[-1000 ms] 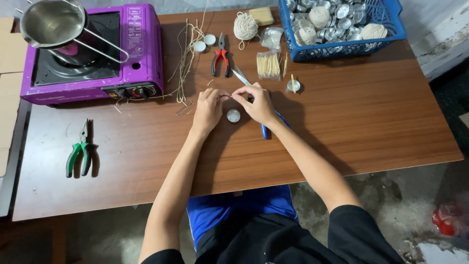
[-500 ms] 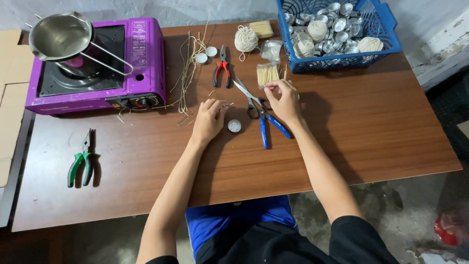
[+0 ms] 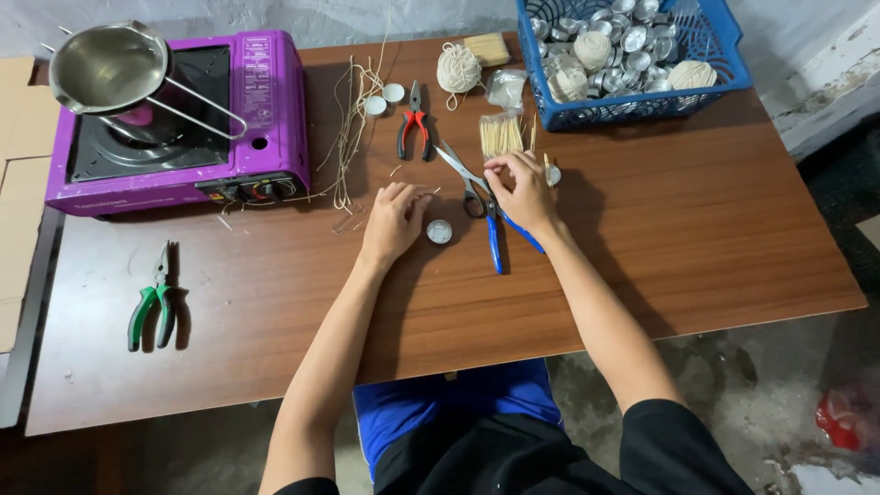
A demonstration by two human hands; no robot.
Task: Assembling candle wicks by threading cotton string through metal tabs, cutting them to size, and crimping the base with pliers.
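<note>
Scissors (image 3: 484,206), blue-handled, lie at frame centre, blades pointing upper left, under the right hand (image 3: 521,191), whose curled fingers rest on the handles near a bundle of sticks (image 3: 500,134); whether they grip is hard to tell. Left of them, the left hand (image 3: 394,220) pinches what looks like a thin wick beside a small metal cup (image 3: 439,231). Red pliers (image 3: 413,131) lie above, a purple stove (image 3: 174,119) upper left, a blue basket (image 3: 642,105) upper right.

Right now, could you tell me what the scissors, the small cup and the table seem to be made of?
Scissors: bare shiny metal blades, blue handles that look plastic. Small cup: thin silvery metal, probably aluminium, pale inside. Table: reddish-brown wood grain with a smooth sheen, possibly laminate.
</note>
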